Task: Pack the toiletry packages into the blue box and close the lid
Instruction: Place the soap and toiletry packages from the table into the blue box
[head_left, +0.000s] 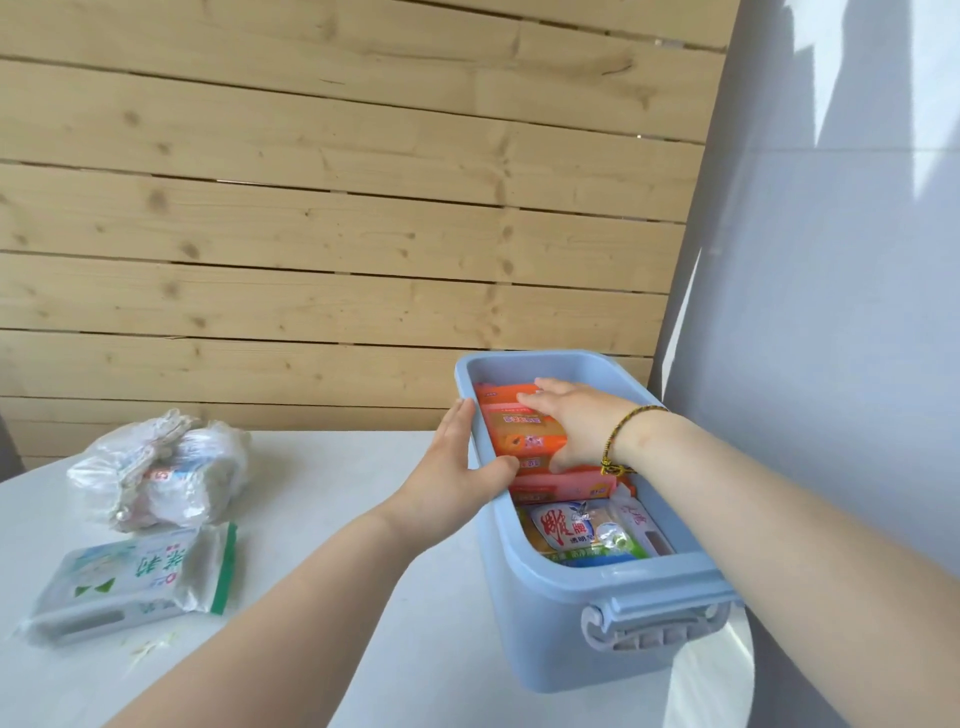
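The blue box stands open on the white table at the right, with no lid in view. Inside lie orange soap packages, a pink package and a clear-wrapped soap pack with red characters. My right hand reaches into the box and rests flat on the orange packages, fingers spread. My left hand grips the box's left wall, thumb over the rim. A white and green package lies on the table at the left.
A crumpled plastic bag holding more items sits at the left rear of the table. A wooden plank wall runs behind. A grey-white wall stands close to the right of the box.
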